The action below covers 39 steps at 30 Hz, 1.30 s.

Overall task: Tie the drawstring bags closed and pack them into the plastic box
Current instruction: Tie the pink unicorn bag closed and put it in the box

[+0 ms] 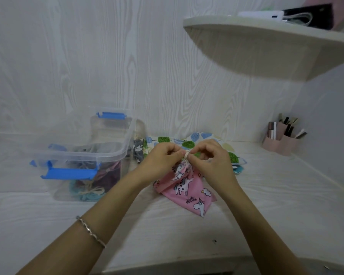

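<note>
A pink unicorn drawstring bag (pixel 189 190) lies on the white table in the middle, its gathered mouth lifted. My left hand (pixel 160 157) and my right hand (pixel 213 158) meet above it, each pinching the cream drawstring (pixel 187 154), which forms a small loop between the fingertips. The clear plastic box (pixel 115 147) with blue latches stands open to the left; several tied bags lie inside it (pixel 93 183). Behind my hands lies a white bag with green and blue leaves (pixel 167 140), and a grey bag (pixel 137 149) sits beside the box.
A pink desk organiser (pixel 280 139) with pens stands at the back right against the wall. A rounded white shelf (pixel 266 36) juts out overhead at the upper right. A wood-grain wall closes off the back.
</note>
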Tool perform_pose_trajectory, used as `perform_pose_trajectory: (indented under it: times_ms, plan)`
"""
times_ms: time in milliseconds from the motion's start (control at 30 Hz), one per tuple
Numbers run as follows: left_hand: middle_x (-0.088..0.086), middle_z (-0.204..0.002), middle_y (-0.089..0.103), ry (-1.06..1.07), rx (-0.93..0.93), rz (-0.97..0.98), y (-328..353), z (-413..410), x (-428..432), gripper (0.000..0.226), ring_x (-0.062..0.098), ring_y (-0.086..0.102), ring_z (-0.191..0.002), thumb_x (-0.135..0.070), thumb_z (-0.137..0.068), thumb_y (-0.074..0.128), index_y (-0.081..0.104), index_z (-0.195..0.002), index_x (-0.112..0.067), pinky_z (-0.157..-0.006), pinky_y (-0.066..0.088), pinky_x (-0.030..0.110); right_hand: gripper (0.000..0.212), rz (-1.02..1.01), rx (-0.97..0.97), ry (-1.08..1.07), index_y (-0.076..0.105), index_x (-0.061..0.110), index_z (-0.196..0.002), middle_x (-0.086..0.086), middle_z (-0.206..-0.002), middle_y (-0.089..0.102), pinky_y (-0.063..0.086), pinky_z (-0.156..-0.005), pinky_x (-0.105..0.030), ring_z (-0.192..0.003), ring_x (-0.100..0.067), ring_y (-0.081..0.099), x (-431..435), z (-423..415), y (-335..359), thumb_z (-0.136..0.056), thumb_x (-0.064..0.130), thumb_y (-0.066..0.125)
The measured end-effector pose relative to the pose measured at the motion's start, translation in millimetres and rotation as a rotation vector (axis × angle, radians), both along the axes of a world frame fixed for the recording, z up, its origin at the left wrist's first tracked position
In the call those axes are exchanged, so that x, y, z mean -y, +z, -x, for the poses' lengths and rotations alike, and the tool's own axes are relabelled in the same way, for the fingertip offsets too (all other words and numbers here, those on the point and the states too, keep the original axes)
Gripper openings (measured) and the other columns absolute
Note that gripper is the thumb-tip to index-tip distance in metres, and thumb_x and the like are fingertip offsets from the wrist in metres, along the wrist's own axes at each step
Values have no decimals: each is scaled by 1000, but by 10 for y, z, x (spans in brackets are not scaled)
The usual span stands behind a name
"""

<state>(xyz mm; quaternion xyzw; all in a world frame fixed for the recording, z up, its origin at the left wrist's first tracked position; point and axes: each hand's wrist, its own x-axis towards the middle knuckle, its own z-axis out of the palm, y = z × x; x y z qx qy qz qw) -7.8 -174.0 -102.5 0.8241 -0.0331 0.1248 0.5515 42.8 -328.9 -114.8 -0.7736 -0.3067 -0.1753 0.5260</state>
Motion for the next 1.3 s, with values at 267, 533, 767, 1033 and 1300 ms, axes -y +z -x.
perform_pose_trajectory:
  times_ms: [267, 533, 767, 1033, 1300]
  plan:
    - [1, -66, 55, 32, -23, 72, 8, -28, 30, 23, 5, 46, -51, -24, -95, 57, 68, -85, -6, -48, 36, 16, 7, -31, 22, 18, 70, 33, -74, -7, -82, 59, 45, -66, -32, -70, -23, 51, 34, 44, -2, -79, 34, 75]
    - [-11, -78, 67, 102, 110, -369, 45, 14, -184, 12, 1, 61, -71, -23, -89, 65, 75, -93, -17, -71, 48, 18, 17, -29, -88, 71, 69, 20, -71, -5, -81, 62, 47, -70, -26, -72, -13, 55, 195, -72, -5, -86, 11, 70]
    - [-10, -77, 65, 162, 171, -488, -71, 17, -81, 12, 5, 61, -74, -22, -95, 56, 64, -87, -19, -72, 50, 28, 24, -122, -470, 204, 66, 5, -82, -4, -79, 69, 52, -71, -23, -75, -14, 64, 141, -131, -10, -97, 15, 50]
    - [-8, -87, 67, 170, 169, -603, -140, 54, -11, 8, 9, 62, -82, -24, -94, 55, 63, -95, -22, -77, 52, 35, 49, 408, -604, 189, 64, 13, -73, -12, -73, 57, 37, -75, -35, -70, -20, 49, 42, -290, 53, -68, 61, 72]
    - [-14, -83, 52, 268, 288, -788, -162, 144, -2, 7, 7, 47, -82, -23, -85, 59, 65, -89, -25, -79, 38, 27, 52, 455, -705, 269, 68, -11, -86, -17, -78, 62, 38, -74, -37, -76, -25, 50, 16, -248, 121, -58, 31, 76]
